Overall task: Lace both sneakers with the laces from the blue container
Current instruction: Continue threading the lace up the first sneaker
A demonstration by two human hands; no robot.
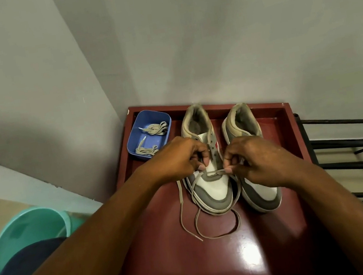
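Two grey-and-white sneakers stand side by side on a dark red table (169,246), toes toward me. A beige lace (188,219) runs through the lowest eyelets of the left sneaker (212,187), and its loose ends trail onto the table in front. My left hand (179,159) pinches the lace at the shoe's left eyelet row. My right hand (258,161) pinches the lace at the right side and partly covers the right sneaker (260,193), which shows no lace. The blue container (149,134) at the back left holds more bundled beige laces.
The table sits in a corner of grey walls. A teal bucket (27,235) stands on the floor to the left. A black metal rack (357,157) stands right of the table. The table has a raised rim along its back and right edges.
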